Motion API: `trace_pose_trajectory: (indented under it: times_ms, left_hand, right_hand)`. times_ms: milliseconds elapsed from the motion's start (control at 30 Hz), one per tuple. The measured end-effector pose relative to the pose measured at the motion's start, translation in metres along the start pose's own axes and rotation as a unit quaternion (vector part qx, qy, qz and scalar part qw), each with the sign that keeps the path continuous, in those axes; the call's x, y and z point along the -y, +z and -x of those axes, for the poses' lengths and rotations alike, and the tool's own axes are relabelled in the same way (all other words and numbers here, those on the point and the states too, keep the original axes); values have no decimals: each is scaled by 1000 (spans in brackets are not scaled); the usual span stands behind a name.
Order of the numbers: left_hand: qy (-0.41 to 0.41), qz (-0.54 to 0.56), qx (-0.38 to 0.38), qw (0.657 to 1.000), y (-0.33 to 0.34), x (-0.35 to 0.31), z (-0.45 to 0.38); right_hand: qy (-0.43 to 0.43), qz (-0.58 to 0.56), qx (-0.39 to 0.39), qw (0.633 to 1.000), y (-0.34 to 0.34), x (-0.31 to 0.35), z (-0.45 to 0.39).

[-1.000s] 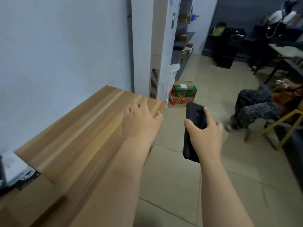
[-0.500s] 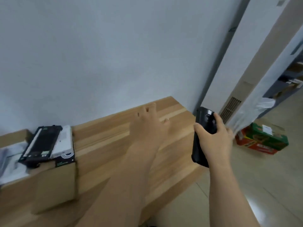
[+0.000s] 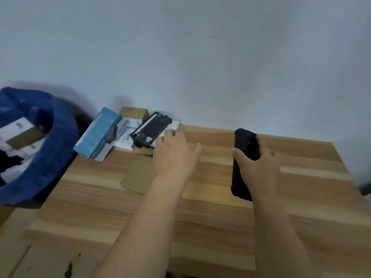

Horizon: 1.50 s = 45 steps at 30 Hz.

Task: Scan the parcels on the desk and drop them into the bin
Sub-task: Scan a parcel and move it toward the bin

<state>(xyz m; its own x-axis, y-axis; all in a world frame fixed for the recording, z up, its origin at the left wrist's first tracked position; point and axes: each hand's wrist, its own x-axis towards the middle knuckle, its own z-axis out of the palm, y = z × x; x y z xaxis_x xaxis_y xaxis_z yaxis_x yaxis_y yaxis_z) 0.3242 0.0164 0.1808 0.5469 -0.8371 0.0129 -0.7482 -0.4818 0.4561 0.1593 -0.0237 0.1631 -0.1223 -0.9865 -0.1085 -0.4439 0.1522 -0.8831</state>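
Note:
My right hand (image 3: 259, 163) grips a black handheld scanner (image 3: 243, 157) above the wooden desk (image 3: 200, 217). My left hand (image 3: 174, 153) reaches forward over the desk with fingers spread and holds nothing. Just past its fingertips lies a black parcel (image 3: 150, 129) on top of a white box (image 3: 128, 137). A blue-green box (image 3: 98, 133) leans at the left of that pile, and a brown cardboard box (image 3: 138, 175) sits under my left wrist. The blue bin (image 3: 50, 157), with several parcels inside, stands at the desk's left end.
A pale wall (image 3: 200, 57) runs along the back of the desk. Another brown box (image 3: 132, 113) stands behind the pile against the wall. Cardboard (image 3: 30, 247) lies at the lower left beside the desk.
My view has swung left from the room and floor to the desk, bringing the parcel pile and blue bin into sight. My left hand now reaches near the black parcel; the right still grips the scanner.

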Motion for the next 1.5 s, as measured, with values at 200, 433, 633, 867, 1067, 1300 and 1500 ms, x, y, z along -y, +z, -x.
trace_pose_trajectory:
  times_ms: [200,433,633,867,1067,1300,1500]
  left_hand:
    - [-67,-5,-22,998,-14,54,-15]
    - [-131,8,-9,991,-6,119,-35]
    - [-151,-38,53,986,33,160,-51]
    - [-160,-51,118,979,90,190,-60]
    - [-181,-87,208,957,135,199,-70]
    - [-190,-103,218,952,147,207,-83]
    - [-202,-110,251,940,140,197,-87]
  right_hand:
    - [-25,29,89,995,71,15,-1]
    - [-33,61,139,988,140,18,2]
    - [0,97,156,983,189,-6,-14]
    - [46,136,168,975,219,-50,-28]
    - [67,153,178,970,229,-71,-35]
    - [68,155,179,969,229,-84,-44]
    - [74,142,179,971,219,-88,-42]
